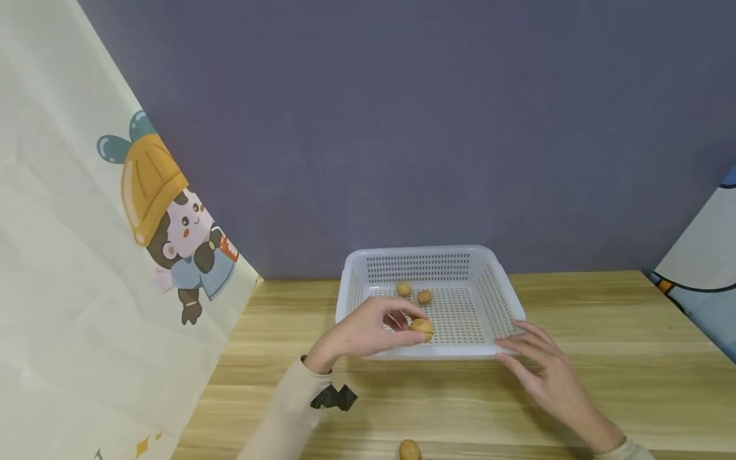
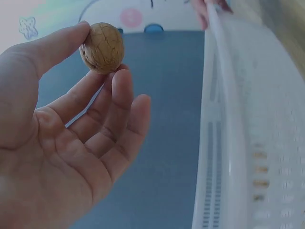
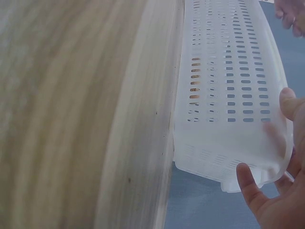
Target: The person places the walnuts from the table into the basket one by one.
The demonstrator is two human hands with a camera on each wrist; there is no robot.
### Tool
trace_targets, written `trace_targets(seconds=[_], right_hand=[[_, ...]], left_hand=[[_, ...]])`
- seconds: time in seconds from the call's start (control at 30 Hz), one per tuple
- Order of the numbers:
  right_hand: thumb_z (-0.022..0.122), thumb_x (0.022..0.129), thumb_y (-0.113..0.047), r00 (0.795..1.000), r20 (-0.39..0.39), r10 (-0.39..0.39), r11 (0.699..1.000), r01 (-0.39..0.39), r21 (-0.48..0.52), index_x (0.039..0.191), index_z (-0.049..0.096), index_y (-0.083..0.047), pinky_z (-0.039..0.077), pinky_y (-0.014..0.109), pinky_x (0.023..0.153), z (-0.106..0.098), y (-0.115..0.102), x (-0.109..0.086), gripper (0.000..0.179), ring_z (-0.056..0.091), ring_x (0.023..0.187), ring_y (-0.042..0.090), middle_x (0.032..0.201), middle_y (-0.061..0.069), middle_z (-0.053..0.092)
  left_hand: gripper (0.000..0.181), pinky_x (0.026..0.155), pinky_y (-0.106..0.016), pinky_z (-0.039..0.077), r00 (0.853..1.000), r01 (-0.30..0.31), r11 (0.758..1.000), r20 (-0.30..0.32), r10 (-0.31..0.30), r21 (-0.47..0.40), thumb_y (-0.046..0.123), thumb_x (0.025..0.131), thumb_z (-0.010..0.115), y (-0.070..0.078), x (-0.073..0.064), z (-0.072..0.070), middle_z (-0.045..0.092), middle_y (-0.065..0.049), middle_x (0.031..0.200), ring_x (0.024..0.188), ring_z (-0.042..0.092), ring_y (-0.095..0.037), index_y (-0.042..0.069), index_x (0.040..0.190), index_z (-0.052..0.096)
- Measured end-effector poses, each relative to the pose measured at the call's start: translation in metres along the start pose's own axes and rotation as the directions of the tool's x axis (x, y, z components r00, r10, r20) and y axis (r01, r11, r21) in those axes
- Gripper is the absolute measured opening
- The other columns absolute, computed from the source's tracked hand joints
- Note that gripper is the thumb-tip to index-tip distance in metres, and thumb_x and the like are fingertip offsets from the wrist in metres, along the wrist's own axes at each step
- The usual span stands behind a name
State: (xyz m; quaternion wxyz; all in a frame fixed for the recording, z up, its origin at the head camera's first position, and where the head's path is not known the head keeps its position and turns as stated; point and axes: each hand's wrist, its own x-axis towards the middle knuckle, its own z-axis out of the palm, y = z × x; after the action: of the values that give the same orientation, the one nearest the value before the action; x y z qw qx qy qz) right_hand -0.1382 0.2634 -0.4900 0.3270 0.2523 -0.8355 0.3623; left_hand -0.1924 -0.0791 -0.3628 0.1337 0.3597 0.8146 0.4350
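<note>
Walnut (image 1: 421, 328) pinched in my left fingers (image 2: 123, 89), up over the basket (image 1: 454, 352)'s near side; my right fingers (image 1: 526, 347) grip its near-right corner; too slack a pinch could drop the nut onto the rim; tugging could tilt everything.

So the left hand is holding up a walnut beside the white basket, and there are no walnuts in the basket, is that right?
Not quite: the white basket isn't empty. The head view shows two walnuts inside it. The left hand does hold up another walnut there.
</note>
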Motion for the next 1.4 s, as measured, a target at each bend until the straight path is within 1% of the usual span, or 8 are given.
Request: trace_targets(seconds=[0.23,0.43,0.53,0.7,0.97,1.13,1.27,1.4], right_hand=[[0.090,0.066,0.007,1.000,-0.010,-0.008,1.000,0.008,-0.013,0.107,0.083,-0.016,0.028,0.010,0.122,0.002,0.002,-0.001,0.047,0.049,0.144,-0.002,0.104,0.005,0.080],[0.090,0.065,0.007,1.000,-0.019,-0.015,1.000,0.015,-0.007,0.107,0.083,-0.016,0.029,0.008,0.121,0.003,0.003,-0.001,0.049,0.050,0.143,-0.001,0.103,0.006,0.079],[0.090,0.066,0.008,1.000,-0.014,-0.014,1.000,0.014,-0.009,0.108,0.083,-0.016,0.029,0.009,0.121,0.002,0.003,-0.001,0.049,0.050,0.143,0.000,0.103,0.004,0.079],[0.089,0.066,0.009,1.000,-0.005,-0.005,1.000,0.005,-0.011,0.107,0.083,-0.015,0.030,0.010,0.122,0.000,0.002,0.000,0.048,0.050,0.143,-0.001,0.104,0.004,0.079],[0.090,0.066,0.009,1.000,-0.003,-0.017,1.000,0.017,-0.002,0.108,0.083,-0.017,0.030,0.010,0.121,0.001,0.002,-0.001,0.050,0.050,0.143,0.000,0.104,0.003,0.079],[0.089,0.065,0.008,0.999,-0.024,-0.039,0.999,0.040,0.021,0.108,0.083,-0.015,0.031,0.013,0.123,0.002,0.003,-0.001,0.049,0.052,0.142,0.003,0.102,0.005,0.079],[0.089,0.067,0.007,1.000,-0.003,-0.012,1.000,0.012,0.005,0.108,0.083,-0.015,0.030,0.012,0.123,0.002,0.003,-0.001,0.047,0.051,0.143,0.003,0.103,0.005,0.079],[0.090,0.069,0.007,0.999,0.023,0.028,1.000,-0.028,-0.002,0.107,0.083,-0.015,0.029,0.011,0.123,0.001,0.003,-0.002,0.045,0.050,0.143,0.001,0.104,0.005,0.079]], left_hand=[[0.032,0.087,-0.028,0.061,0.996,0.068,0.998,-0.060,-0.066,0.020,0.032,0.099,0.078,-0.010,0.020,-0.024,0.077,0.001,0.116,0.091,0.071,-0.007,0.017,0.128,0.077],[0.034,0.079,-0.030,0.059,0.991,0.078,0.995,-0.114,-0.069,0.069,0.035,0.100,0.075,-0.017,0.035,-0.045,0.078,0.000,0.123,0.093,0.071,-0.010,0.018,0.130,0.077],[0.034,0.082,-0.032,0.059,0.986,0.093,0.993,-0.143,-0.082,0.067,0.037,0.100,0.075,-0.025,0.045,-0.050,0.077,0.001,0.126,0.096,0.071,-0.012,0.020,0.130,0.077],[0.039,0.091,-0.031,0.059,0.978,0.125,0.992,-0.173,-0.118,0.031,0.041,0.102,0.073,-0.045,0.060,-0.049,0.074,-0.001,0.131,0.105,0.071,-0.014,0.019,0.133,0.075],[0.042,0.087,-0.034,0.061,0.966,0.151,0.988,-0.213,-0.147,0.005,0.043,0.102,0.073,-0.062,0.077,-0.047,0.072,-0.002,0.135,0.109,0.071,-0.018,0.020,0.137,0.073],[0.044,0.094,-0.039,0.060,0.953,0.185,0.983,-0.241,-0.183,-0.014,0.045,0.102,0.072,-0.078,0.087,-0.046,0.071,-0.001,0.137,0.115,0.069,-0.020,0.021,0.139,0.072],[0.045,0.102,-0.043,0.058,0.944,0.240,0.971,-0.235,-0.230,0.013,0.045,0.103,0.070,-0.092,0.090,-0.044,0.072,-0.002,0.137,0.123,0.067,-0.023,0.018,0.139,0.072],[0.043,0.105,-0.044,0.057,0.942,0.284,0.958,-0.197,-0.272,0.032,0.043,0.104,0.068,-0.102,0.091,-0.043,0.073,-0.005,0.137,0.125,0.068,-0.025,0.015,0.136,0.074]])
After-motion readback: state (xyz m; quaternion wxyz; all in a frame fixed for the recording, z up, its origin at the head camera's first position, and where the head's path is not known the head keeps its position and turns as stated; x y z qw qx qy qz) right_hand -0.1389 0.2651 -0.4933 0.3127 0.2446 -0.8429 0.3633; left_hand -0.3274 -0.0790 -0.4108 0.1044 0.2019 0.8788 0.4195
